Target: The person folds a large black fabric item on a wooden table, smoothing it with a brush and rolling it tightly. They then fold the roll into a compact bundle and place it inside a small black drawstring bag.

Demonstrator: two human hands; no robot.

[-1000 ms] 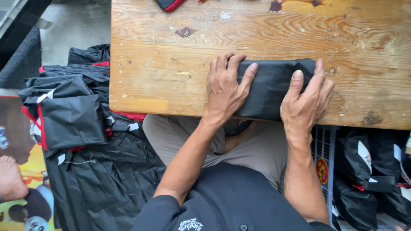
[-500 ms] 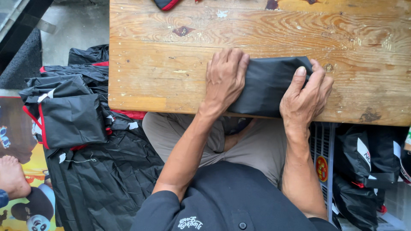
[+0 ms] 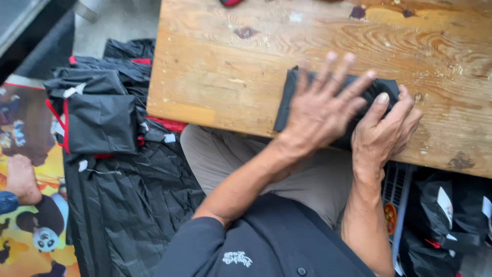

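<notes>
Folded black cloth (image 3: 307, 90) on the near edge of a worn wooden table (image 3: 215, 66), seen from the head camera. Pressed flat under the left hand (image 3: 320, 110), palm down, fingers spread and open across the top of the cloth. Clasped at its right end by the right hand (image 3: 384, 133), fingers curled over the fold, thumb along the table edge. Grey trousers (image 3: 230, 159) just under the table. Left of the table, on the floor, a pile of black bags with red trim (image 3: 97, 120), spread over loose black plastic sheet (image 3: 133, 205). Further left, a colourful cartoon mat (image 3: 31, 241), with another person's hand (image 3: 23, 179) resting on it. More black bundles (image 3: 451, 215) at the lower right.
</notes>
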